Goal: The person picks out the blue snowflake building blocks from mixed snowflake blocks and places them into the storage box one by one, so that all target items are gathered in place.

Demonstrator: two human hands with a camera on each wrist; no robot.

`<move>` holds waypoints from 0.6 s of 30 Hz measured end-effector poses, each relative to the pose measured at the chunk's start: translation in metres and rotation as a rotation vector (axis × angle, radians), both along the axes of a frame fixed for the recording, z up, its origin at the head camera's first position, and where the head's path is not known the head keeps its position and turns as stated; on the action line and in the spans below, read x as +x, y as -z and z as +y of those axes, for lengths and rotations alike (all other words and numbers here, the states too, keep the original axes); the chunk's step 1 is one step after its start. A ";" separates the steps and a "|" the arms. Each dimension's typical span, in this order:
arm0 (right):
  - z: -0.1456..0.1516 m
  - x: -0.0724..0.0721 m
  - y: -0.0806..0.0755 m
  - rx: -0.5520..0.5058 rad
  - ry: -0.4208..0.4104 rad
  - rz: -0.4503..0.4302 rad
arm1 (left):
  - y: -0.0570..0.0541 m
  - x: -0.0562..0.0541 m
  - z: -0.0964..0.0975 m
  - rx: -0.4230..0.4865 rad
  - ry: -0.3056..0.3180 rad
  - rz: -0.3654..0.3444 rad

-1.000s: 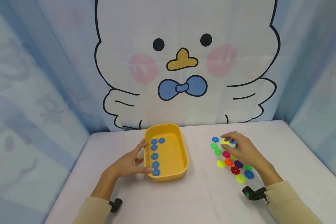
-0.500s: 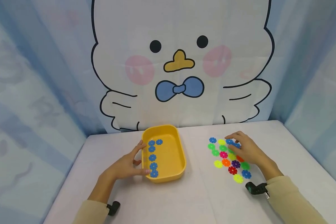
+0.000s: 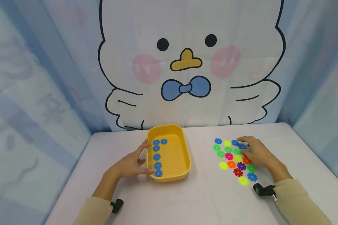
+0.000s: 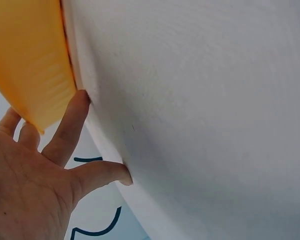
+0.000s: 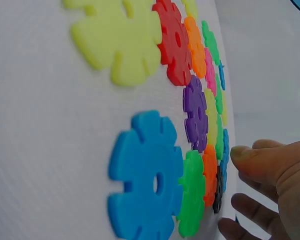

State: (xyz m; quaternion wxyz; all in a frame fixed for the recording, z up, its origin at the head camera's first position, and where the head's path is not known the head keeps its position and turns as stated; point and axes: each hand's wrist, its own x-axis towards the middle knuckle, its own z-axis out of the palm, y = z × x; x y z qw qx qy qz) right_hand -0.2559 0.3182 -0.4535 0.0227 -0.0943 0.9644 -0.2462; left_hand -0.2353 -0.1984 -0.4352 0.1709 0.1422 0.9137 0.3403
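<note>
Right hand [image 3: 259, 153] shifted toward right edge of loose discs [image 3: 231, 164] since second ago. Head: discs on white worktop [image 3: 191, 200]; left hand [image 3: 128, 164] spread along yellow tray [image 3: 174, 156], likely steadying it; blue discs [image 3: 156, 157] inside. Cartoon curtain [image 3: 183, 111] behind. Left wrist: fingers fanned by tray wall. Right wrist: thumb, fingers parted, nothing visibly held.

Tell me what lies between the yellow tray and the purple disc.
In the head view, bare white tabletop, then a yellow disc, then an orange disc.
</note>
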 end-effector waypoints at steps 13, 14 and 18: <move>0.004 -0.003 0.008 0.027 0.014 0.008 | 0.000 0.001 0.001 -0.003 -0.020 0.005; 0.004 -0.003 0.008 0.031 0.016 0.007 | 0.000 0.001 0.001 -0.007 -0.024 0.004; 0.003 -0.005 0.006 0.040 0.030 0.003 | -0.001 0.001 0.001 -0.014 -0.030 0.012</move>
